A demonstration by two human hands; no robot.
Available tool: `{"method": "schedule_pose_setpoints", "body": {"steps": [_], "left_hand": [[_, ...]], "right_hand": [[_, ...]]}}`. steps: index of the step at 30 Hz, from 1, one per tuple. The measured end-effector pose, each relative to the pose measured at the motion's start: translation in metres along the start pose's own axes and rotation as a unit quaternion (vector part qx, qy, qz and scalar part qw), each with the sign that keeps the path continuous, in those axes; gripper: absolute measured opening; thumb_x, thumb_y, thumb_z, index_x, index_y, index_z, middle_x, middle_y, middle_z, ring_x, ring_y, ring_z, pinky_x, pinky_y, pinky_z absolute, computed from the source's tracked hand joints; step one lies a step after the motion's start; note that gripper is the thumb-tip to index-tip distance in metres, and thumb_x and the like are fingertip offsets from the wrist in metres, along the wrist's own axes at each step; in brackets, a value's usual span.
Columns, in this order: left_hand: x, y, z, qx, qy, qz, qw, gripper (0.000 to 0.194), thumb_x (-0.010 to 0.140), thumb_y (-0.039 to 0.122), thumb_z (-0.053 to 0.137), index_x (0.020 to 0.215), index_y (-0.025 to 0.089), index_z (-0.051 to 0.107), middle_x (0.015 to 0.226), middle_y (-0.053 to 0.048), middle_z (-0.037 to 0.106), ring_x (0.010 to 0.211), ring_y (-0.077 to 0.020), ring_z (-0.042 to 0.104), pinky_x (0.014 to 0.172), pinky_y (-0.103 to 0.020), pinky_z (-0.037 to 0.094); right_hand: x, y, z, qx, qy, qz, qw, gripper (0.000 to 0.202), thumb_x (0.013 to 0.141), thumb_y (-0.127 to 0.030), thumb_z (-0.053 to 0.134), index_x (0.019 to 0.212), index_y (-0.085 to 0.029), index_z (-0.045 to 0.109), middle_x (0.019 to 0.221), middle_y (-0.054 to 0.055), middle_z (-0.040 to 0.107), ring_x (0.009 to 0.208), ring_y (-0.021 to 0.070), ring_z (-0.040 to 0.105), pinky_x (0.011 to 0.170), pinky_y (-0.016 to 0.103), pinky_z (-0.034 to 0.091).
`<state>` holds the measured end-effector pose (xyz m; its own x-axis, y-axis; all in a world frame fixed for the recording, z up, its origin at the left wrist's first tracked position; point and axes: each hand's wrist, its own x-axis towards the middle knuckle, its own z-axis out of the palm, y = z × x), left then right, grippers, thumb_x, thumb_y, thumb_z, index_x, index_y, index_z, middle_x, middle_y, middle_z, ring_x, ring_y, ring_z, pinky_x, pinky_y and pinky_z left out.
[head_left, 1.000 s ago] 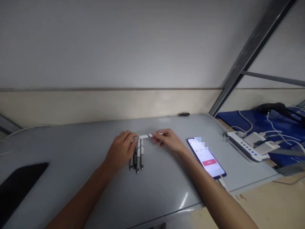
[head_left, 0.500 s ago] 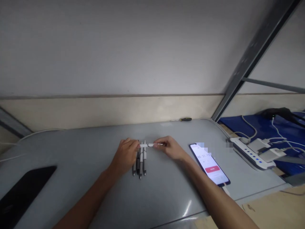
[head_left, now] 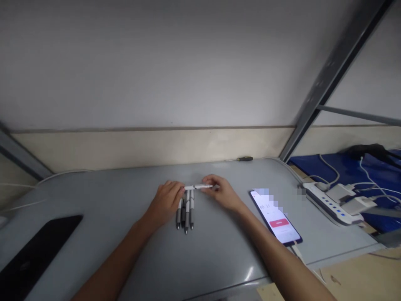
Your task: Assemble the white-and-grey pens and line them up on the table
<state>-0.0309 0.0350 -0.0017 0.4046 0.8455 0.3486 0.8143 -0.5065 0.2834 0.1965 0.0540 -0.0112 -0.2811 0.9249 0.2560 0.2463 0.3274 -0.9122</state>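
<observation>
A white pen (head_left: 196, 187) lies crosswise between my two hands, over the upper ends of several white and grey pens (head_left: 187, 213) that rest side by side on the grey table (head_left: 156, 267), tips toward me. My left hand (head_left: 168, 198) is closed on the left end of the crosswise pen, beside the pen group. Thumb and fingers of my right hand (head_left: 219, 191) are closed around its right end.
A lit phone (head_left: 277, 219) with a cable lies to the right, near a white power strip (head_left: 332, 205) with chargers. A screwdriver (head_left: 244, 159) rests at the back edge. At the left is a black flat object (head_left: 40, 251).
The crosswise pen shows more of its length between my hands and tilts up slightly at the right. My right fingers have shifted on its end. The view has moved a little.
</observation>
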Motion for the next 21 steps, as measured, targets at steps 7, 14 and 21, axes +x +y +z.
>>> {"method": "schedule_pose_setpoints", "body": {"steps": [7,14,21], "left_hand": [[-0.0009,-0.0008,-0.0009,0.002,-0.019,-0.001,1.0,0.025,0.099,0.027,0.034,0.099,0.02,0.058,0.095,-0.005,0.066,0.092,-0.0218,0.057,0.083,-0.037,0.039],[-0.0008,-0.0008,0.0006,0.011,-0.039,0.0,0.999,0.025,0.099,0.027,0.035,0.097,0.021,0.059,0.093,-0.004,0.068,0.091,-0.0214,0.057,0.083,-0.036,0.035],[-0.0006,-0.003,0.0069,0.029,-0.015,0.005,0.999,0.03,0.101,0.027,0.032,0.09,0.02,0.059,0.088,-0.004,0.066,0.087,-0.022,0.055,0.079,-0.037,0.033]], "right_hand": [[-0.0014,0.0008,-0.0074,0.008,-0.03,0.021,0.999,0.024,0.077,-0.036,0.068,0.088,-0.016,0.066,0.077,0.001,0.06,0.067,0.0123,0.049,0.065,0.026,0.038],[-0.0011,0.0078,-0.0072,0.017,-0.048,0.046,0.998,0.027,0.082,-0.041,0.063,0.077,-0.015,0.065,0.068,0.001,0.058,0.061,0.0115,0.047,0.061,0.025,0.037],[-0.0016,0.0035,-0.004,-0.007,-0.043,0.14,0.989,0.05,0.093,-0.047,0.045,0.054,-0.016,0.056,0.047,0.0,0.051,0.044,0.0098,0.043,0.05,0.025,0.033]]}}
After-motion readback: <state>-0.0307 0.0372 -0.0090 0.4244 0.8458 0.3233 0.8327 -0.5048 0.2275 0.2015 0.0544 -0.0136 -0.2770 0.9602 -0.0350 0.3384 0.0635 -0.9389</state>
